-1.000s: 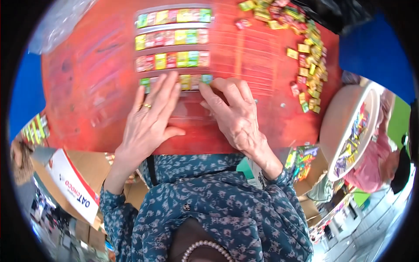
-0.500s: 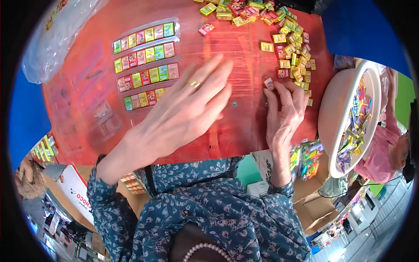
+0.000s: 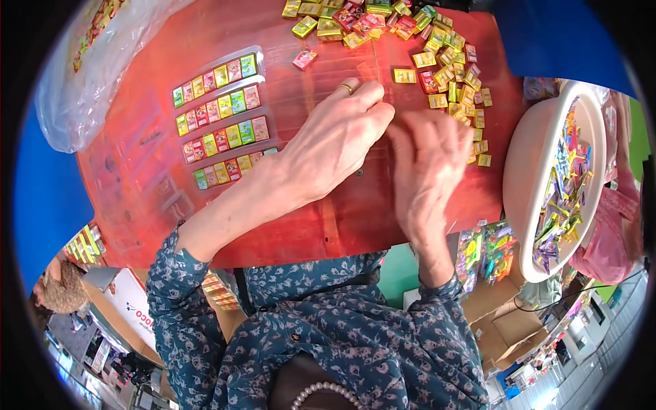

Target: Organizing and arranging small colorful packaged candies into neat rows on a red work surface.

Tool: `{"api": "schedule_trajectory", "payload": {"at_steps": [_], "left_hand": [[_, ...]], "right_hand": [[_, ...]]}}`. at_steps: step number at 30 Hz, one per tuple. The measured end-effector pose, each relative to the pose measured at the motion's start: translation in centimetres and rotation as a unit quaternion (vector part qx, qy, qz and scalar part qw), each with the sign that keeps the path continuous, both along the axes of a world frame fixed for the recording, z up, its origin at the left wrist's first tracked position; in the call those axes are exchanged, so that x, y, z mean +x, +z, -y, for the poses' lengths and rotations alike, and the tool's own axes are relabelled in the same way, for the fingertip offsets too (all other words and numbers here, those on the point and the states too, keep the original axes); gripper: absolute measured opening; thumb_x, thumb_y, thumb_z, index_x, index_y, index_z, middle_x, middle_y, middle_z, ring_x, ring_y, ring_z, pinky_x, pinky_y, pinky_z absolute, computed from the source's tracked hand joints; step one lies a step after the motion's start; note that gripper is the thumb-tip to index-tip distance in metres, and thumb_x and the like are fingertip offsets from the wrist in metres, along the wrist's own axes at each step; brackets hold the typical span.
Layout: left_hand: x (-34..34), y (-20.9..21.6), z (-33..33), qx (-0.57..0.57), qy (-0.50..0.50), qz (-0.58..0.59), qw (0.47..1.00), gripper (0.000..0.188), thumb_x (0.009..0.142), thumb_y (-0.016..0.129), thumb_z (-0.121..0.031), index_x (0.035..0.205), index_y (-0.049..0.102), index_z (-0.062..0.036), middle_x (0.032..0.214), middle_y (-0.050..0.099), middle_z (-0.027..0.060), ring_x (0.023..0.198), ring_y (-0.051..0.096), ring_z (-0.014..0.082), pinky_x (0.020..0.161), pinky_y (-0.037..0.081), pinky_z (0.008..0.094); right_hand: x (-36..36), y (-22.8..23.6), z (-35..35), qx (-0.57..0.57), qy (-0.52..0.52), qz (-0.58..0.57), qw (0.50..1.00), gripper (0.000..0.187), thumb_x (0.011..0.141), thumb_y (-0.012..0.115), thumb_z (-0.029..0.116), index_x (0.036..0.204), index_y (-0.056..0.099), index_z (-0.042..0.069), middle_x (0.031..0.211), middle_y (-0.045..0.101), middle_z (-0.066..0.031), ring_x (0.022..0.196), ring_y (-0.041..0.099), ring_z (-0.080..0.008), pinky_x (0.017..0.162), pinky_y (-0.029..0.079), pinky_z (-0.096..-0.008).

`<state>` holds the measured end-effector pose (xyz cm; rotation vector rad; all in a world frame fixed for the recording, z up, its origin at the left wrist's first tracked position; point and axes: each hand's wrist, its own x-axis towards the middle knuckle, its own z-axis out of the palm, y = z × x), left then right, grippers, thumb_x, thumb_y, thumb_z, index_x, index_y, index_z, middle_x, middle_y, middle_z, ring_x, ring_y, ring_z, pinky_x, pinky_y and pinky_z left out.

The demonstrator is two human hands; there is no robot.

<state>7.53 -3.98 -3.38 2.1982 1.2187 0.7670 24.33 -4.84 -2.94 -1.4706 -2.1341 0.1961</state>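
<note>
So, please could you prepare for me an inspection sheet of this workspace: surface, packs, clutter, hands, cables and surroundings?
Surface: red table, streaked and marked.
Packs: four rows in clear tray, last one partly behind left forearm; loose packs heaped far right.
Clutter: plastic bag far left; pale basin of colourful things, right of table.
Left hand: fingers curled, near right hand; any hold hidden.
Right hand: blurred; any hold unclear.
Cables: one thin dark cable, lower right.
Surroundings: blue sheeting both sides; open box lower right; person in pink at right.
</note>
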Motion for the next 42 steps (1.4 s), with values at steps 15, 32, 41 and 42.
{"api": "schedule_trajectory", "payload": {"at_steps": [15, 32, 41, 42], "left_hand": [[-0.3, 0.6, 0.2, -0.172, 0.109, 0.222, 0.953, 0.018, 0.084, 0.067, 0.0, 0.101, 0.065, 0.0049, 0.088, 0.064, 0.0152, 0.081, 0.065, 0.0292, 0.073, 0.05, 0.0376], [-0.1, -0.6, 0.5, -0.039, 0.069, 0.075, 0.994, 0.026, 0.077, 0.074, -0.001, 0.084, 0.049, 0.0003, 0.087, 0.051, 0.0161, 0.08, 0.059, 0.0371, 0.068, 0.047, 0.0464], [-0.3, 0.0, 1.1, -0.074, 0.141, 0.079, 0.984, 0.043, 0.07, 0.079, 0.005, 0.103, 0.052, 0.0003, 0.097, 0.052, 0.0142, 0.085, 0.062, 0.0315, 0.072, 0.051, 0.0415], [-0.4, 0.1, 1.0, -0.064, 0.124, 0.085, 0.987, 0.045, 0.068, 0.08, 0.006, 0.1, 0.049, 0.0, 0.098, 0.048, 0.0162, 0.087, 0.059, 0.0355, 0.073, 0.047, 0.0465]], "right_hand": [[0.5, -0.6, -5.3, 0.082, -0.06, 0.111, 0.989, 0.019, 0.083, 0.075, 0.019, 0.098, 0.074, 0.009, 0.094, 0.066, -0.0053, 0.091, 0.06, -0.0281, 0.082, 0.044, -0.0412], [0.3, -0.2, -3.8, -0.061, 0.099, -0.124, 0.985, 0.013, 0.083, 0.066, -0.001, 0.095, 0.069, -0.001, 0.086, 0.066, -0.0157, 0.08, 0.061, -0.0348, 0.072, 0.049, -0.0414], [-0.4, -0.7, -5.0, -0.15, 0.192, -0.175, 0.954, 0.021, 0.079, 0.065, -0.01, 0.097, 0.07, 0.0, 0.086, 0.064, -0.0159, 0.074, 0.065, -0.0327, 0.062, 0.051, -0.0373], [-0.4, -0.7, -5.0, -0.15, 0.193, -0.175, 0.954, 0.021, 0.079, 0.065, -0.01, 0.097, 0.07, 0.0, 0.086, 0.064, -0.0159, 0.074, 0.065, -0.0327, 0.062, 0.051, -0.0373]]}}
